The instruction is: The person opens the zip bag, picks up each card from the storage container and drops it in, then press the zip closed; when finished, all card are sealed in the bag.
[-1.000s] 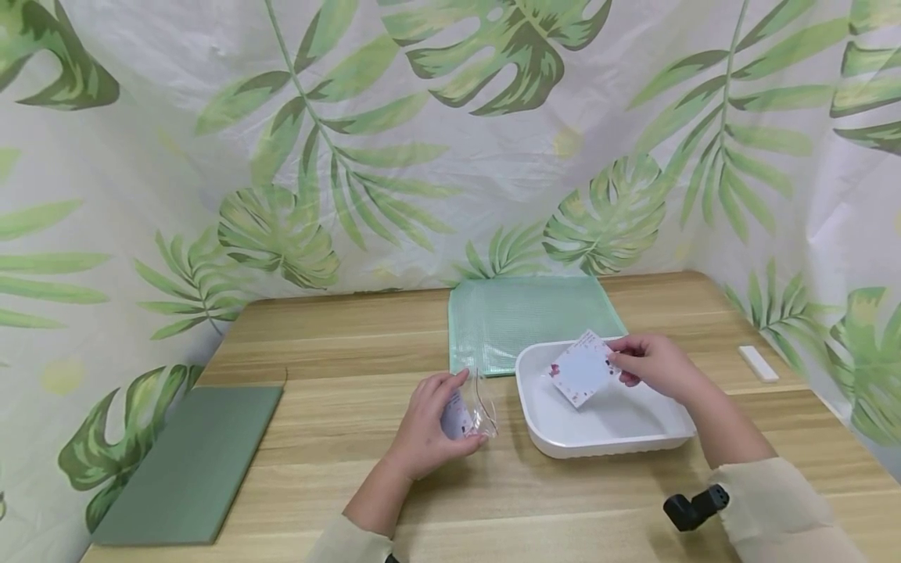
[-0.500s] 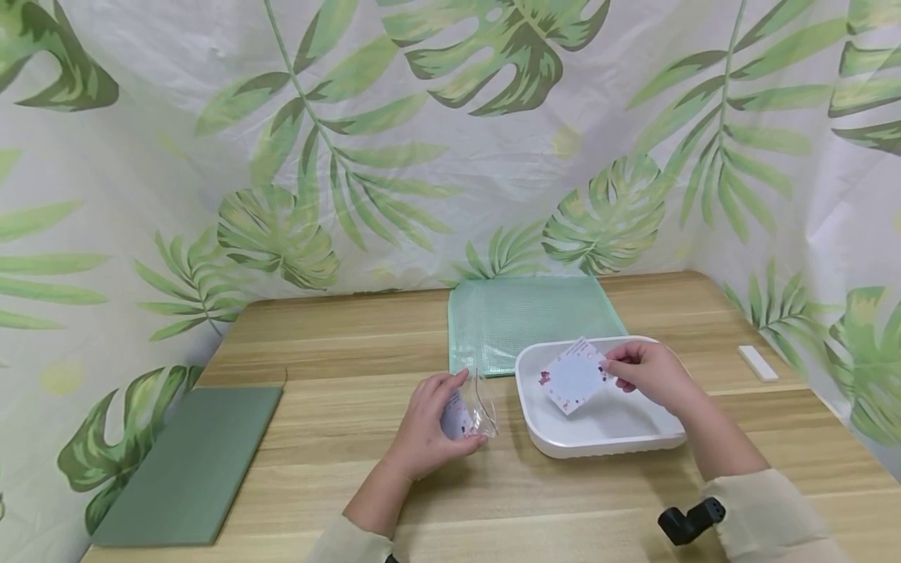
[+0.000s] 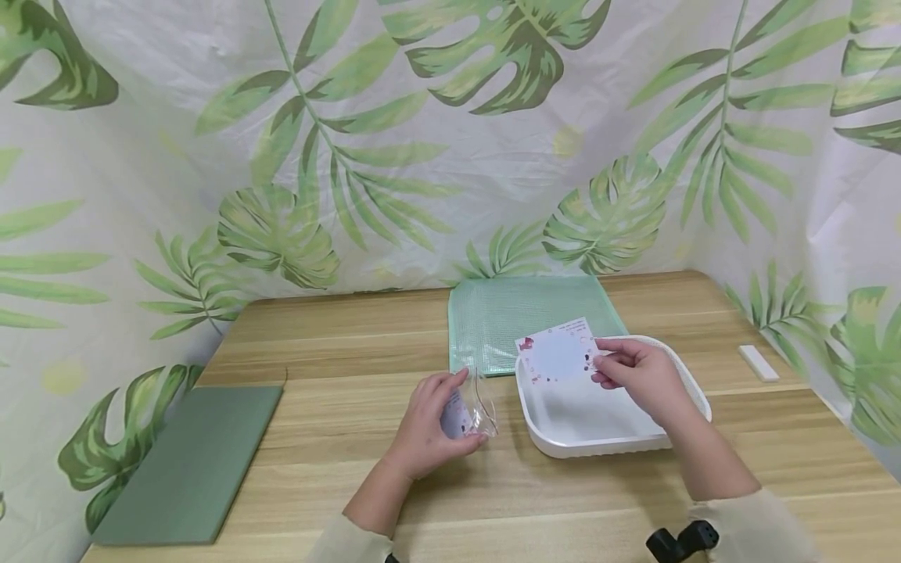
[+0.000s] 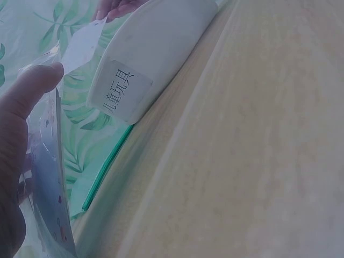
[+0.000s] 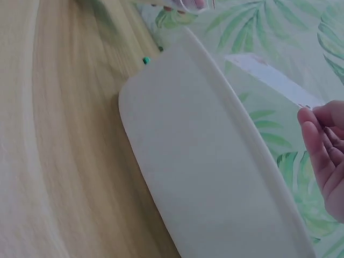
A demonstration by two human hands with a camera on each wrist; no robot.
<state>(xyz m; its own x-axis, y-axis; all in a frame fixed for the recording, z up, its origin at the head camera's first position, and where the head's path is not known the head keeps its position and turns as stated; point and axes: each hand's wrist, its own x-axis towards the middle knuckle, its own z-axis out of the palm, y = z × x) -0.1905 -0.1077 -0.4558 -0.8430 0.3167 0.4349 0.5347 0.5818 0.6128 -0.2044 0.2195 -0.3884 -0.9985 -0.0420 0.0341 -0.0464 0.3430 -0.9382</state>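
Observation:
Between thumb and fingers my right hand (image 3: 644, 379) pinches the right edge of a square paper card (image 3: 556, 356) with a pale blue centre and small pink and red prints round its border. The card is held over the left part of a white plastic basin (image 3: 598, 450). Left of the basin, my left hand (image 3: 428, 426) grips a clear plastic bag (image 3: 484, 410) with more printed cards (image 3: 456, 414) inside. In the left wrist view the thumb lies along the bag (image 4: 51, 145). A label (image 4: 126, 88) with dark characters is on the basin's side.
Behind the basin lies a green mesh zip pouch (image 3: 521, 313). A grey-green board (image 3: 193, 465) is at the table's left. At the right lies a small white bar (image 3: 758, 363). Leaf-patterned cloth (image 3: 394, 156) hangs along the table's back and sides.
My right hand has moved the card left and up, from over the basin's middle toward its left rim, turning it more upright. The left hand with the bag has stayed still.

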